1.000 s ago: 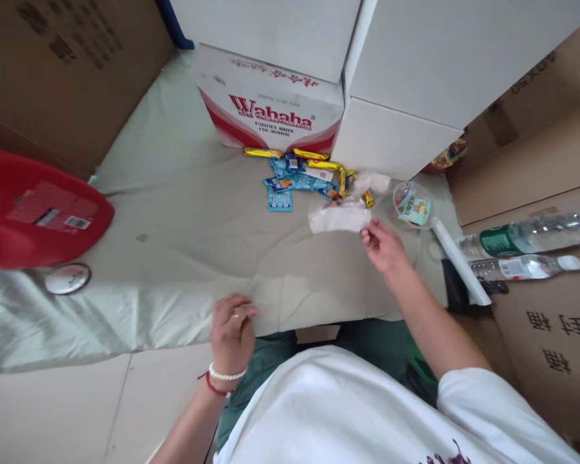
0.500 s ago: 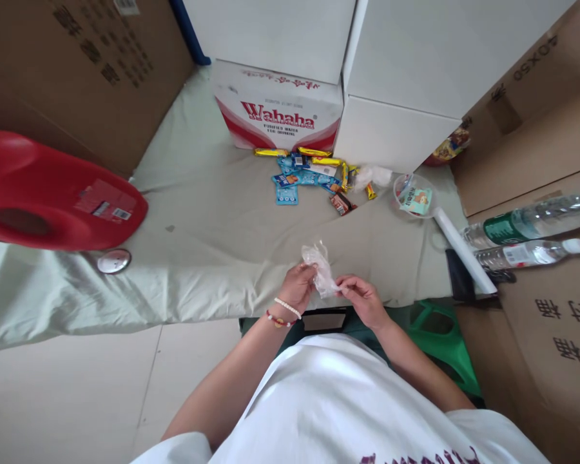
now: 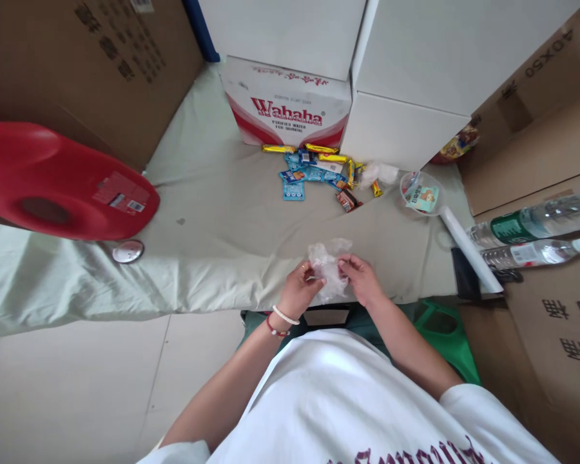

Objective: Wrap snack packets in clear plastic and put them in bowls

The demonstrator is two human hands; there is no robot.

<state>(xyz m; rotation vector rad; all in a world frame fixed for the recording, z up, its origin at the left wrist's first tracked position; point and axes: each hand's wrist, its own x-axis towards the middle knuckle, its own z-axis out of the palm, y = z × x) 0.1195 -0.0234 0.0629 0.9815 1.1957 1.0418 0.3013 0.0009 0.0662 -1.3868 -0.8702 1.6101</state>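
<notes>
A thin clear plastic bag [image 3: 329,265], crumpled and partly spread, hangs between my two hands over the front edge of the cloth-covered table [image 3: 232,245]. My left hand [image 3: 302,287], with a white bead bracelet and a red one at the wrist, pinches the bag's left side. On its right side the thumb and fingers of my right hand [image 3: 361,278] are closed on the plastic. Beyond the hands lie blue snack packets [image 3: 314,174], several yellow-wrapped snacks [image 3: 332,158] and a small brown packet [image 3: 348,200]. Beside them is another crumpled clear bag [image 3: 381,173].
A white-and-red Wahaha carton [image 3: 287,106] stands at the back. At left are a red jug [image 3: 72,183] and a round lid [image 3: 128,251]. A plastic tub [image 3: 423,193], a white roll [image 3: 471,251] and clear bottles [image 3: 555,216] are at right; a green stool [image 3: 449,341] stands below.
The plastic bag has gone from a narrow bunch to a wider spread. My right hand has shifted up its right side. The whole view has moved slightly.
</notes>
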